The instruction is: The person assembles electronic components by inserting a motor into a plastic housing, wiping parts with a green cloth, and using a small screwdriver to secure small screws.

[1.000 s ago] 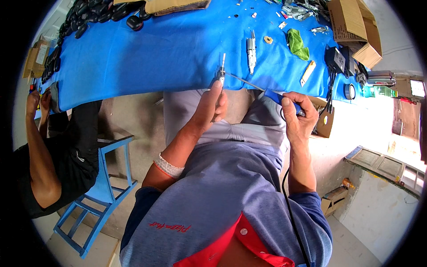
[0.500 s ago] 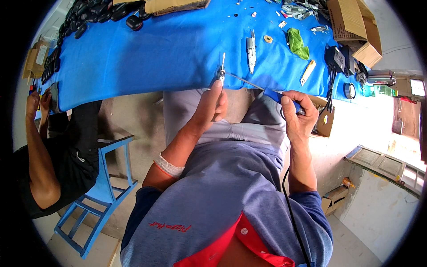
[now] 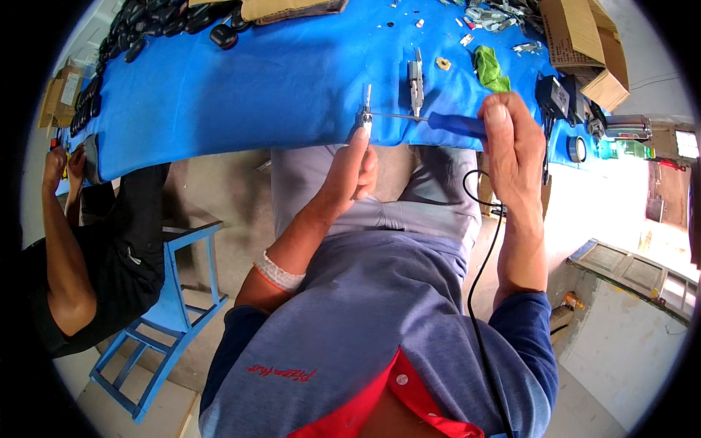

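My left hand (image 3: 351, 169) is closed, thumb uppermost, round a small silvery metal part (image 3: 366, 119) with a thin rod standing up from it. My right hand (image 3: 515, 142) grips the blue handle of a screwdriver (image 3: 456, 125) with a long thin shaft. The shaft lies almost level, and its tip meets the side of the metal part or is just beside it; exact contact is too small to tell. Beyond the shaft, a long grey metal assembly (image 3: 415, 85) lies on the blue-covered table (image 3: 292, 95).
A black cable (image 3: 478, 281) loops below my right wrist. On the right are a green cloth (image 3: 489, 69), black power adapters (image 3: 553, 98) and a cardboard box (image 3: 580, 44). Black cases (image 3: 223, 36) pile up far left. Beside a blue chair (image 3: 171, 299), another person's arm (image 3: 66, 263) works.
My right hand has moved up and to the right, bringing the screwdriver from a slant to nearly level. My left hand still holds the metal part, barely shifted.
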The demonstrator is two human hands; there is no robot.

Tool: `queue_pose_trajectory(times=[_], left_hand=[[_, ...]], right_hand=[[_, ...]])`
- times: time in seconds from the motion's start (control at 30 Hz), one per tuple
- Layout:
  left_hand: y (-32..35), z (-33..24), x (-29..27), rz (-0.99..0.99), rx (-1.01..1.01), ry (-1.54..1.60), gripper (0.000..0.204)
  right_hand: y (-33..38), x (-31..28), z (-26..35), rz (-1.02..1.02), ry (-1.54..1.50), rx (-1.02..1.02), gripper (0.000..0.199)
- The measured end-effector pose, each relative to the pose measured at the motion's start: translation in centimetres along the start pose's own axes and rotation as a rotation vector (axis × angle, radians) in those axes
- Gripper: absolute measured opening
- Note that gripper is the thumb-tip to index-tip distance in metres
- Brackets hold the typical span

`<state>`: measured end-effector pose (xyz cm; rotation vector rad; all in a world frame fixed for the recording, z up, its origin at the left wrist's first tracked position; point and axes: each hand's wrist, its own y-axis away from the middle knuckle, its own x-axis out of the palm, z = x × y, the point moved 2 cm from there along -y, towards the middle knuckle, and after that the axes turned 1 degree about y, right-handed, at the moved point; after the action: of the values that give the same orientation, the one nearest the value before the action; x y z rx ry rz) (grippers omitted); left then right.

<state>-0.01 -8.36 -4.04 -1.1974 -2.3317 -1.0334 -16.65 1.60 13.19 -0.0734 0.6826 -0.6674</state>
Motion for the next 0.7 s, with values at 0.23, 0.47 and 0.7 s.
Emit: queue_pose_trajectory(times=[0.23, 0.47, 0.7], left_hand=[[0.2, -0.4, 0.7, -0.044, -0.022, 0.036, 0.054], [0.5, -0.8, 1.3, -0.015, -0.075, 0.185, 0.055], [0.5, -0.8, 1.3, -0.008, -0.078, 0.199, 0.057]], right_hand=[[-4.8, 2.3, 1.9, -0.074, 0.098, -0.155, 0.034], [-6.4, 4.7, 1.7, -0.098, 0.106, -0.312, 0.026], [-7.2, 3.9, 3.7, 0.039, 0.187, -0.276, 0.027]])
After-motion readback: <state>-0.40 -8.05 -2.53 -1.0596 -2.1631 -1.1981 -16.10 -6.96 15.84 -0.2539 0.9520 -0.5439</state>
